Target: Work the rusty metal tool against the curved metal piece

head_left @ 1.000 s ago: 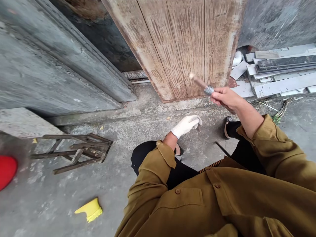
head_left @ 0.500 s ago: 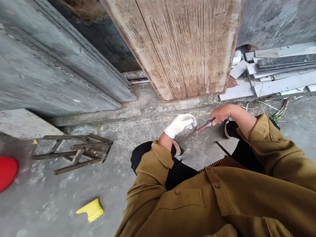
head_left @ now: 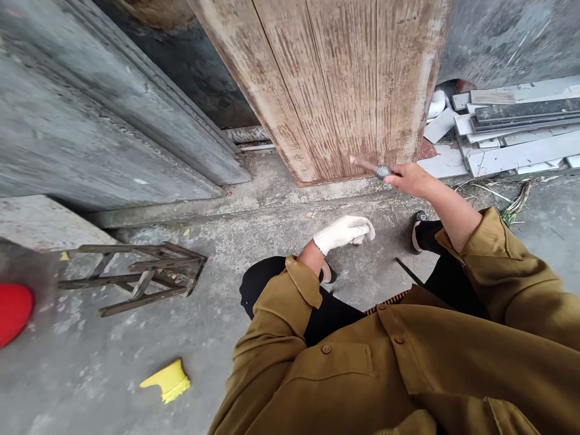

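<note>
My right hand (head_left: 408, 179), bare, grips a short brown stick-like tool (head_left: 365, 164) with a grey banded collar. Its blurred tip points left in front of the lower part of a weathered wooden board (head_left: 344, 90); whether it touches the wood I cannot tell. Lower and to the left, my left hand (head_left: 342, 234) wears a white glove. Its fingers are curled closed above the concrete floor (head_left: 362, 278), and anything within them is hidden.
A small wooden stool (head_left: 140, 275) lies on its side at left, near a red round object (head_left: 13, 314). A yellow piece (head_left: 167, 380) lies on the floor. White and dark strips (head_left: 521, 148) are stacked at right. Grey slabs (head_left: 113, 121) lean at upper left.
My right hand has lifted the tool up and away from near the gloved hand, to in front of the board. My left hand has shifted slightly right and down.
</note>
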Action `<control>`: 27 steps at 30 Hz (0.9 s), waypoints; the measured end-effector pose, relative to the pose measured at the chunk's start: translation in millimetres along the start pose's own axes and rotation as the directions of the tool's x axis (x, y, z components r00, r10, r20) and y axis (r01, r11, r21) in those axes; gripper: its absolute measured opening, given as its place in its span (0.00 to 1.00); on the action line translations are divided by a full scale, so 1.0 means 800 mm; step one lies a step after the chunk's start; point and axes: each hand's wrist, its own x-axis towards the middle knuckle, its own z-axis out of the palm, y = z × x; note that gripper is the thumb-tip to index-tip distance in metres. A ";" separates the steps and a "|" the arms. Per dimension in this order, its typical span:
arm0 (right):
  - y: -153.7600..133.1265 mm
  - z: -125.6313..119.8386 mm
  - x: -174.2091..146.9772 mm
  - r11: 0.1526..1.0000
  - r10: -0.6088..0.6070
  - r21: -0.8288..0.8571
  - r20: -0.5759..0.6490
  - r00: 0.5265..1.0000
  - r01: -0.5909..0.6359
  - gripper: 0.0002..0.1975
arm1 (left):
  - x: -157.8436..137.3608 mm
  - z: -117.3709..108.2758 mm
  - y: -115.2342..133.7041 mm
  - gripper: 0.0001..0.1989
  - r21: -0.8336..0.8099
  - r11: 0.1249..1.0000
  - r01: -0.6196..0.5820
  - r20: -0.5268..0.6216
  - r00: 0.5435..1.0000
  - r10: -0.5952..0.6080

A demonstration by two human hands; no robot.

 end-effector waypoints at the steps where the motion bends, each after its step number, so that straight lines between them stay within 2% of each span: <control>1: 0.000 0.004 0.002 0.989 0.013 -0.148 0.035 0.999 -0.007 0.15 | -0.001 -0.003 0.000 0.12 -0.005 1.000 -0.007 -0.009 1.000 0.007; 3: -0.003 0.012 0.001 0.931 0.021 -0.363 0.183 0.983 0.048 0.15 | -0.004 -0.010 -0.001 0.13 -0.016 1.000 -0.024 -0.020 1.000 0.024; 4: -0.006 0.017 -0.001 0.905 0.025 -0.412 0.297 0.955 0.104 0.14 | -0.004 -0.014 -0.002 0.13 -0.021 0.999 -0.034 -0.020 0.999 0.034; 5: -0.010 0.022 -0.005 0.891 0.032 -0.420 0.434 0.900 0.171 0.13 | -0.004 -0.017 -0.002 0.14 -0.025 0.999 -0.044 -0.018 0.999 0.044; 6: -0.015 0.027 -0.009 0.890 0.035 -0.391 0.575 0.817 0.237 0.12 | -0.004 -0.020 -0.004 0.14 -0.028 0.998 -0.055 -0.020 0.998 0.054; 8: -0.023 0.035 -0.018 0.916 -0.022 -0.227 0.795 0.606 0.331 0.10 | -0.002 -0.024 -0.007 0.14 -0.034 0.996 -0.077 -0.033 0.997 0.076; 9: -0.026 0.037 -0.022 0.933 -0.078 -0.117 0.859 0.506 0.341 0.09 | -0.001 -0.024 -0.008 0.14 -0.037 0.996 -0.087 -0.040 0.996 0.085; 10: -0.028 0.037 -0.025 0.943 -0.146 -0.006 0.891 0.430 0.332 0.10 | 0.001 -0.024 -0.011 0.14 -0.041 0.994 -0.097 -0.049 0.994 0.095; 11: -0.029 0.035 -0.027 0.945 -0.216 0.092 0.895 0.389 0.314 0.10 | 0.004 -0.023 -0.013 0.14 -0.044 0.993 -0.108 -0.060 0.993 0.105; 12: -0.028 0.030 -0.028 0.939 -0.285 0.175 0.878 0.384 0.296 0.12 | 0.006 -0.021 -0.016 0.14 -0.045 0.993 -0.113 -0.069 0.992 0.109; 13: -0.026 0.024 -0.029 0.927 -0.350 0.248 0.839 0.415 0.280 0.13 | 0.009 -0.019 -0.019 0.14 -0.049 0.993 -0.110 -0.083 0.991 0.105; 14: -0.023 0.016 -0.029 0.910 -0.410 0.315 0.773 0.485 0.269 0.14 | 0.013 -0.016 -0.022 0.14 -0.054 0.994 -0.095 -0.088 0.992 0.090; 16: -0.015 0.000 -0.025 0.861 -0.476 0.442 0.529 0.703 0.250 0.16 | 0.018 -0.009 -0.027 0.15 -0.062 0.997 -0.053 -0.046 0.998 0.051; 17: -0.011 -0.007 -0.023 0.834 -0.452 0.495 0.360 0.816 0.244 0.17 | 0.020 -0.006 -0.029 0.15 -0.074 0.996 -0.045 -0.013 0.999 0.044; 18: -0.006 -0.012 -0.019 0.822 -0.383 0.519 0.197 0.902 0.235 0.18 | 0.022 -0.004 -0.029 0.15 -0.093 0.994 -0.050 0.018 0.999 0.051; 19: -0.003 -0.015 -0.015 0.838 -0.283 0.504 0.072 0.956 0.210 0.18 | 0.023 -0.002 -0.029 0.16 -0.115 0.991 -0.063 0.043 0.997 0.068; 21: 0.001 -0.015 -0.007 0.932 -0.086 0.350 -0.042 0.995 0.095 0.17 | 0.021 -0.002 -0.024 0.16 -0.161 0.982 -0.095 0.078 0.991 0.108; 23: 0.001 -0.009 0.000 0.998 0.008 0.070 -0.033 0.999 -0.005 0.15 | 0.016 -0.004 -0.016 0.16 -0.170 0.981 -0.094 0.137 0.984 0.118; 25: -0.001 0.000 0.003 0.978 0.010 -0.207 0.041 0.999 -0.001 0.15 | 0.010 -0.008 -0.009 0.16 -0.151 0.985 -0.085 0.194 0.974 0.113; 27: -0.006 0.010 0.001 0.918 0.007 -0.391 0.193 0.981 0.071 0.14 | 0.006 -0.012 -0.006 0.16 -0.135 0.986 -0.093 0.182 0.976 0.117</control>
